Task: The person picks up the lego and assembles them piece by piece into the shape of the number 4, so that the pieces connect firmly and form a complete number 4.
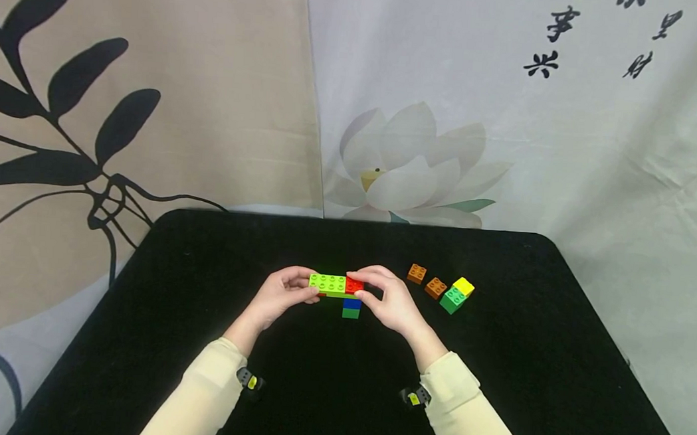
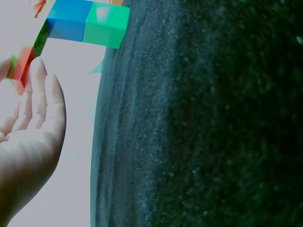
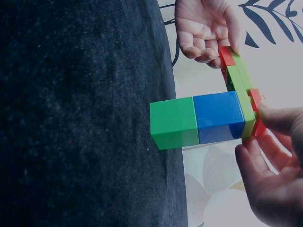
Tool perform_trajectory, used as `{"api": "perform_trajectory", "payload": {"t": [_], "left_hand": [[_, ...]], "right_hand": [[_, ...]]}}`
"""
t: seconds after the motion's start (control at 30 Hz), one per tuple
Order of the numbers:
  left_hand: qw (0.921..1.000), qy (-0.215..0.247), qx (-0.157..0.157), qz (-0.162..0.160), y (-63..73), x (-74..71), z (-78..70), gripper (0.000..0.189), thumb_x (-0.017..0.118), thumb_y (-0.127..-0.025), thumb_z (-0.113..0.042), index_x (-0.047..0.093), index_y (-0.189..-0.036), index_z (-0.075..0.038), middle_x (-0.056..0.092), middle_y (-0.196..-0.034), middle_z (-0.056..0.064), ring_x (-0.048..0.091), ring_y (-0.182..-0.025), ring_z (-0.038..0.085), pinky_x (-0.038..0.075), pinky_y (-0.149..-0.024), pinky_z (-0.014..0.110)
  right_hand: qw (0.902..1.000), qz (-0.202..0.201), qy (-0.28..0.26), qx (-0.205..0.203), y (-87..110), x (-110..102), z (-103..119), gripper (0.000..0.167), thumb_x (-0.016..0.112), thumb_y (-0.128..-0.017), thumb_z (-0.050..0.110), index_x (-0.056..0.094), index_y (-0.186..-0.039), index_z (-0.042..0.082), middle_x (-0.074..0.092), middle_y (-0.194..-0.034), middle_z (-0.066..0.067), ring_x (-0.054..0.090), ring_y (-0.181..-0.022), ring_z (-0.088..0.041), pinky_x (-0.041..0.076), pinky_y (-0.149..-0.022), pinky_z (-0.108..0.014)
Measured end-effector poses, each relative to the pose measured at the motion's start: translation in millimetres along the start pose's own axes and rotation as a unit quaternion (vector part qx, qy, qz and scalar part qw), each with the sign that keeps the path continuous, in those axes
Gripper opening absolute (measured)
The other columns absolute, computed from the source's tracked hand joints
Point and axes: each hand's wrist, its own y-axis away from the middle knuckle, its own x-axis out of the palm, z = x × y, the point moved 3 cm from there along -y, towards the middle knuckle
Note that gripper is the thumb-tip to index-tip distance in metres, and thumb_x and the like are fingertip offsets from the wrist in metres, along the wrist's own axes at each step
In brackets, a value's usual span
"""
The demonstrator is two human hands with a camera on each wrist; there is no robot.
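Note:
Both hands hold one joined toy-brick assembly above the black table. Its top row shows a studded lime-green brick (image 1: 328,283) and a red brick (image 1: 353,286) at the right end. Under that end project a blue brick (image 3: 218,118) and a green brick (image 3: 173,124). Another red brick (image 3: 227,56) is on the underside at the left end. My left hand (image 1: 278,296) pinches the left end between thumb and fingers. With thumb and fingers, my right hand (image 1: 394,305) grips the right end around the red brick. Whether the green brick touches the table cannot be told.
Two orange bricks (image 1: 417,273) (image 1: 436,288) lie on the black table (image 1: 251,238) to the right of the hands. Beside them are a green brick (image 1: 452,301) and a yellow brick (image 1: 464,286), touching. A printed cloth (image 1: 241,104) hangs behind the table.

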Motion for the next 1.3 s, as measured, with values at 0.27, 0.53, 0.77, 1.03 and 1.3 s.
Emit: {"api": "perform_trajectory", "payload": {"t": [0.27,0.53,0.77,1.03,1.3], "left_hand": [[1.0,0.008,0.001,0.003,0.2,-0.4,-0.4,0.035,0.068,-0.094,-0.009,0.057,-0.123,0.007,0.066,-0.112,0.022,0.07,-0.094,0.026,0.057,-0.085,0.034],[1.0,0.0,-0.001,-0.001,-0.7,-1.0,-0.2,0.034,0.068,-0.094,-0.01,0.057,-0.123,0.006,0.066,-0.113,0.022,0.07,-0.095,0.026,0.057,-0.085,0.033],[1.0,-0.001,-0.004,0.0,-1.3,-1.2,0.7,0.035,0.069,-0.094,-0.01,0.058,-0.123,0.006,0.066,-0.113,0.022,0.07,-0.095,0.026,0.057,-0.086,0.033],[1.0,-0.002,-0.004,-0.002,-1.7,-0.8,1.7,0.036,0.07,-0.093,-0.01,0.058,-0.123,0.006,0.066,-0.113,0.022,0.07,-0.095,0.026,0.057,-0.086,0.034],[1.0,-0.003,-0.003,-0.004,-2.0,-0.6,1.9,0.036,0.069,-0.093,-0.01,0.058,-0.123,0.006,0.066,-0.114,0.022,0.07,-0.095,0.025,0.057,-0.085,0.033]], "right_hand": [[1.0,0.0,-0.005,0.006,-1.2,0.3,0.3,0.032,0.07,-0.093,0.016,0.069,-0.125,0.018,0.062,-0.123,-0.001,0.055,-0.117,-0.023,0.045,-0.101,-0.05],[0.9999,0.005,-0.003,0.013,-2.0,1.3,-2.0,0.032,0.07,-0.093,0.014,0.069,-0.124,0.019,0.062,-0.121,0.001,0.056,-0.115,-0.021,0.046,-0.101,-0.049],[1.0,-0.001,0.003,0.006,-0.9,3.1,-2.1,0.032,0.071,-0.093,0.015,0.069,-0.124,0.019,0.061,-0.121,0.001,0.057,-0.115,-0.021,0.047,-0.1,-0.047],[0.9998,-0.009,-0.018,0.001,1.2,5.9,-6.2,0.032,0.069,-0.094,0.016,0.068,-0.126,0.019,0.061,-0.123,0.001,0.056,-0.117,-0.021,0.047,-0.102,-0.046],[0.9969,-0.028,-0.069,0.026,7.9,9.6,-17.0,0.036,0.068,-0.095,0.019,0.064,-0.131,0.018,0.061,-0.128,0.001,0.057,-0.118,-0.019,0.047,-0.102,-0.042]]}}
